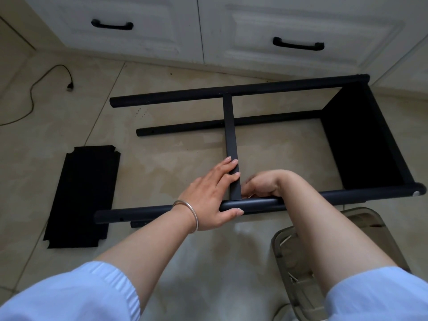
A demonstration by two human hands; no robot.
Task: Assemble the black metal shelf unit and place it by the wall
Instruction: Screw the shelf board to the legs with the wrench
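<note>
Head view shows us the tiled floor [162, 163] with white cabinet drawers [301, 31] along its far edge, each with a black handle [112, 24]. We can read no brand, label or writing anywhere.

Our black metal shelf unit [361, 140] lies on its side on the floor, just in front of the drawers. One shelf panel is fitted at its right end, and four round posts run leftward from it. A flat crossbar [229, 126] spans from the far upper post to the near upper post [301, 200].

A loose black shelf panel [83, 195] lies flat on the floor to the left, apart from the frame.

At lower right a clear plastic container [361, 225] sits on the floor, partly hidden by our right forearm, with small metal parts inside.

Our left hand [213, 195] has its fingers laid straight along the crossbar and its thumb under the near post, where the two meet. Our right hand [261, 184] is curled just right of that joint, touching the post; we cannot tell what its fingers pinch. A silver bangle [188, 210] circles the left wrist.

A dark cord [32, 93] with a plug trails at far left.
</note>
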